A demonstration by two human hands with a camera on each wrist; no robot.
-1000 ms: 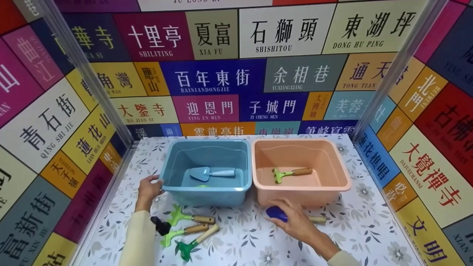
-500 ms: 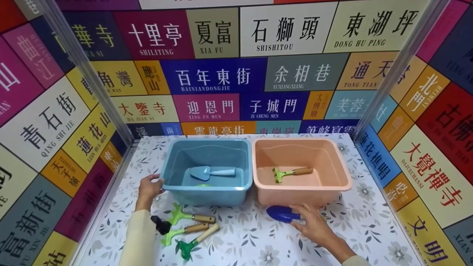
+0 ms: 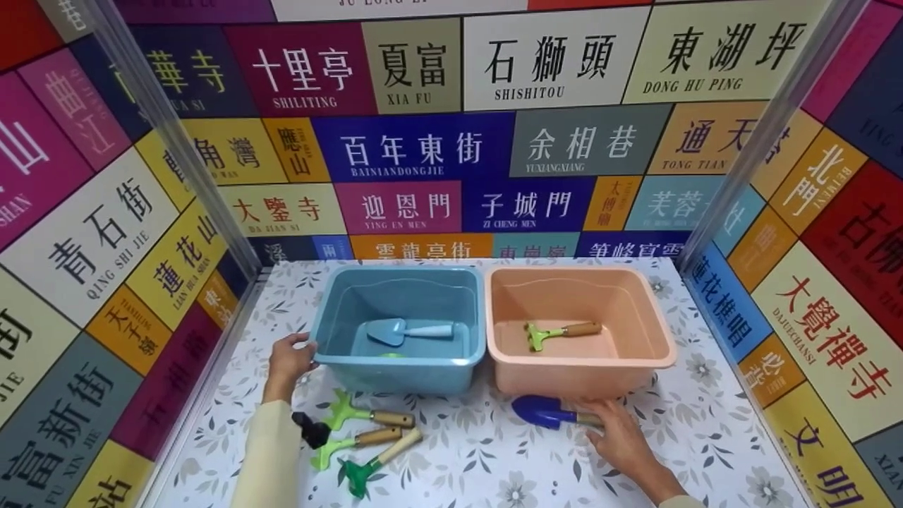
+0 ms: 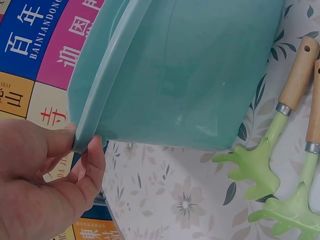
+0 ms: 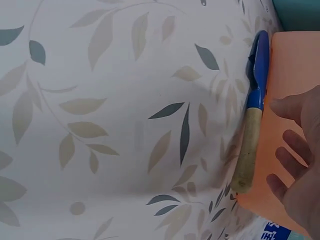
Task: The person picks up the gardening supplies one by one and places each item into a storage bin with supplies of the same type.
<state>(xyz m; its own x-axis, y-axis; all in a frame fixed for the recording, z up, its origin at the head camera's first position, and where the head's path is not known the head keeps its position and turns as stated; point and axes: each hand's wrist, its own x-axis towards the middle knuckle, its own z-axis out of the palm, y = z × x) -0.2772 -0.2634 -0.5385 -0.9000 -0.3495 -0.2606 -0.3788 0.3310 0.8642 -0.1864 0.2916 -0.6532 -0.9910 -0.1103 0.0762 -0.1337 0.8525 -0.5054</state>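
My left hand pinches the left front corner of the blue tub's rim; in the left wrist view, thumb and fingers close on that rim. Inside the blue tub lies a light blue trowel, with a bit of green near the front wall. A dark blue trowel with a wooden handle lies on the table before the peach tub. Over its handle end hovers my right hand, fingers spread and loosely bent; the right wrist view shows a gap between them and the handle.
The peach tub holds a small green rake with a wooden handle. In front of the blue tub lie two light green rakes and a dark green tool. Printed panels wall in the table's back and sides.
My right hand has let go of the dark blue trowel and drawn off to the right, leaving the blade and part of the handle in view. The left hand stays on the rim.
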